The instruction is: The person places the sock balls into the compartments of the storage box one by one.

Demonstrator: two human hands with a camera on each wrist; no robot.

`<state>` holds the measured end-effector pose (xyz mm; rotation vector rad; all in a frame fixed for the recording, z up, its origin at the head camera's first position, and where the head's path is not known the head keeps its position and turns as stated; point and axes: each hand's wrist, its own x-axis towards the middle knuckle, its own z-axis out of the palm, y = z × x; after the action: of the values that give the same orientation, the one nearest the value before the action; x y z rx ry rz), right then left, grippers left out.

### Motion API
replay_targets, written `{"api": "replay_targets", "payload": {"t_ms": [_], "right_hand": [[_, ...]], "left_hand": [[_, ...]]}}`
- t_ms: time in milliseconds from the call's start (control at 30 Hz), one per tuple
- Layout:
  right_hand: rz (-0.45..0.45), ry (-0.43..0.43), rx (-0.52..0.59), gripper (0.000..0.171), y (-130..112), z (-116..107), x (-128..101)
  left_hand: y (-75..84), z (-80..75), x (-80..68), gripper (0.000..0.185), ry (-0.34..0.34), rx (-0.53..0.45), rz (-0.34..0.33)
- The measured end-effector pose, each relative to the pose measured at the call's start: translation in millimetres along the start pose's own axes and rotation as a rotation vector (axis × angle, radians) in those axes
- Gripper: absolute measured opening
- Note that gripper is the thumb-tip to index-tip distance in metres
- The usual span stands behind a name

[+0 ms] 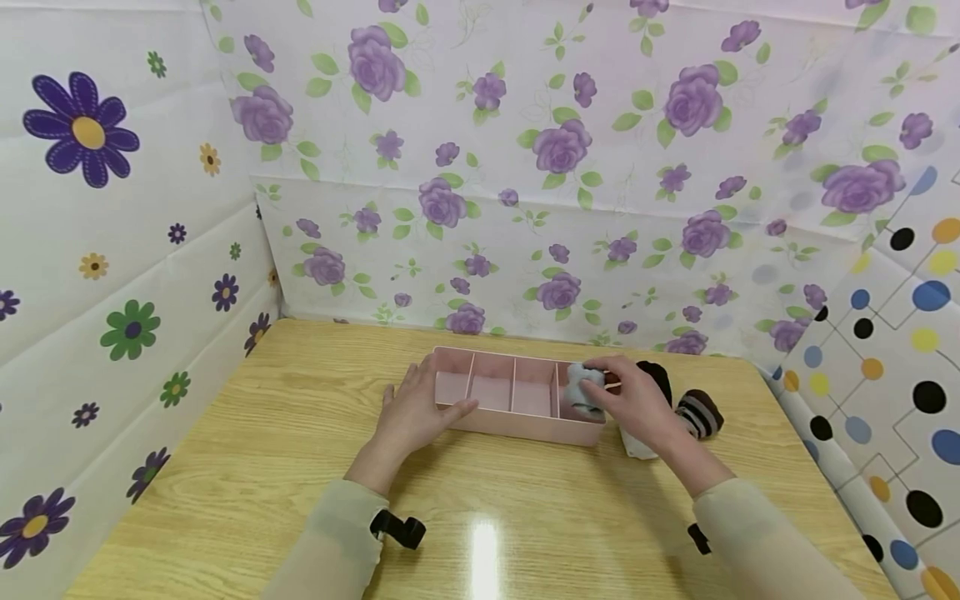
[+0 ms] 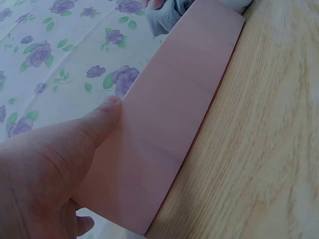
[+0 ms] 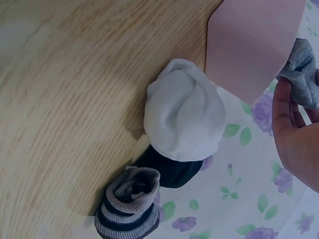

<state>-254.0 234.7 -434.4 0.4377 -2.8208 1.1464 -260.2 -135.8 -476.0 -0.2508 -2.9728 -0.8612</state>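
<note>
A pink divided tray with several compartments lies on the wooden table. My left hand holds its left end, thumb on the near wall. My right hand grips a grey rolled sock in the tray's rightmost compartment; the grey sock shows beside the tray's end wall in the right wrist view. Just right of the tray lie a white rolled sock, a dark sock and a striped grey-and-navy sock.
Flower-patterned sheets wall in the table at the back and left, a dotted sheet at the right. The striped sock and dark sock sit near the table's right back corner.
</note>
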Motion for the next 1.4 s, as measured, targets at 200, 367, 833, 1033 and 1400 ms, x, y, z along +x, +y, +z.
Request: {"api": "replay_targets", "payload": {"t_ms": [200, 367, 833, 1033, 1400], "right_hand": [[0.019, -0.012, -0.007, 0.052, 0, 2, 1], [-0.001, 0.02, -0.017, 0.055, 1, 0, 1], [-0.013, 0.069, -0.169, 0.067, 12, -15, -23], [-0.016, 0.079, -0.209, 0.079, 21, -22, -36], [-0.019, 0.081, -0.201, 0.087, 32, -27, -57]], "left_hand": [[0.2, 0.6, -0.4, 0.118, 0.003, -0.006, 0.001], [0.0, 0.2, -0.9, 0.12, -0.002, -0.004, 0.0], [0.1, -0.6, -0.7, 0.122, -0.009, 0.008, -0.002], [0.0, -1.1, -0.9, 0.123, -0.009, 0.011, -0.002], [0.4, -0.7, -0.2, 0.121, -0.008, 0.004, -0.001]]}}
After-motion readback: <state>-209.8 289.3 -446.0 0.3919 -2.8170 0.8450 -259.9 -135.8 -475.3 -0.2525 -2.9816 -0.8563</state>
